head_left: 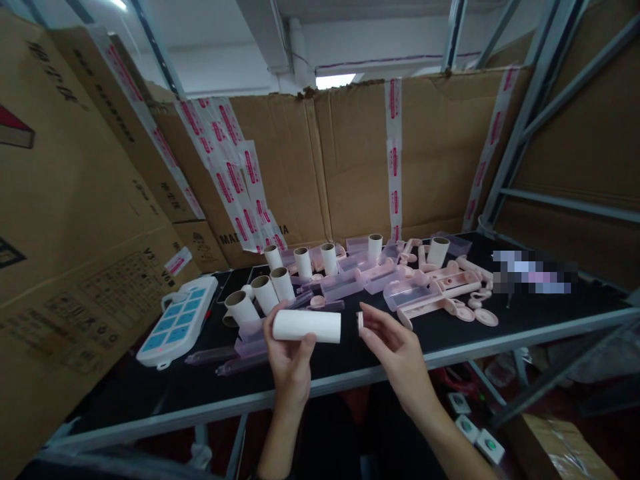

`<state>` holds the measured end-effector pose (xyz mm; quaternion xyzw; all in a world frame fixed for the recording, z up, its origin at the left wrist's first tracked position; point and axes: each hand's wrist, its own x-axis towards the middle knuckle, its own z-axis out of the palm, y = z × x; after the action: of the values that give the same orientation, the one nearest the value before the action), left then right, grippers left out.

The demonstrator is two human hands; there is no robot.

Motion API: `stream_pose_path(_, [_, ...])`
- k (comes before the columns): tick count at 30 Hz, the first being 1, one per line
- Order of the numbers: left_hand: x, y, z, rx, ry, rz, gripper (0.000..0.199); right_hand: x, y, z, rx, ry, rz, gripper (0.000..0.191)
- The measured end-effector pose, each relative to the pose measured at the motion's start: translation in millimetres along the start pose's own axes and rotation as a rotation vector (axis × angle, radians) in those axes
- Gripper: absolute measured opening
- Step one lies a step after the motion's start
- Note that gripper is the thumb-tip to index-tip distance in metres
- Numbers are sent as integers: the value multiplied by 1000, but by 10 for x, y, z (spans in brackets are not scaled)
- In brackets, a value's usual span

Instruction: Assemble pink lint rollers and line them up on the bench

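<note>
A white roll (307, 326) lies sideways in my left hand (290, 360), its closed fingers and thumb round the left part. To its right, my right hand (393, 340) pinches a small pale disc-like piece (360, 324) between thumb and fingers. A gap separates the piece from the roll's right end. Behind both hands, several white tubes stand or lean, one of them (241, 307) at the left. Clear purplish trays (343, 285) lie among them. Pale pink plastic parts (457, 281) and round pink discs (486, 317) are spread at the right.
A white power strip (177, 323) with blue sockets lies at the left of the black table (450, 340). Cardboard walls (350, 167) stand behind and at the left. A metal rail (500, 331) edges the table's front. A pixelated patch covers something at the right.
</note>
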<state>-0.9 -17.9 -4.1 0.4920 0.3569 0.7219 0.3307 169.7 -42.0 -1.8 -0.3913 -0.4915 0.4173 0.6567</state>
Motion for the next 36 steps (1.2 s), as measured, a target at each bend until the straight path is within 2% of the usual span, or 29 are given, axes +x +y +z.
stream_pose_path(3, [-2,-38,-17,38,-18,-2,72,-69,-88,148,143,-2,29,44])
stream_pose_path(7, [-16,-39,-13,101,-42,29,69,-111,-150,258,140,-21,-5,40])
stream_pose_path(12, [-32,0,7,121,-71,27,67,-124,-123,244,13,-8,-27,36])
stream_pose_path(18, [-12,9,15,91,-97,22,66,-212,31,326,52,83,39,39])
stream_pose_path(21, [13,24,31,29,-114,-10,69,-238,1,272,-6,-3,20,39])
stream_pose_path(24, [38,73,38,-53,-122,-86,76,-177,-95,-47,-245,-48,-118,43])
stream_pose_path(28, [49,163,22,-165,-109,-200,83,91,-89,-830,-786,75,-435,32])
stream_pose_path(31, [9,219,41,-296,-101,-310,79,342,52,-1376,-1137,-2,-544,27])
stream_pose_path(33, [-37,250,85,-391,-76,-394,73,475,146,-1594,-1300,-110,-575,28])
stream_pose_path(36, [-99,291,175,-512,-61,-533,57,596,213,-1692,-1447,-222,-608,30])
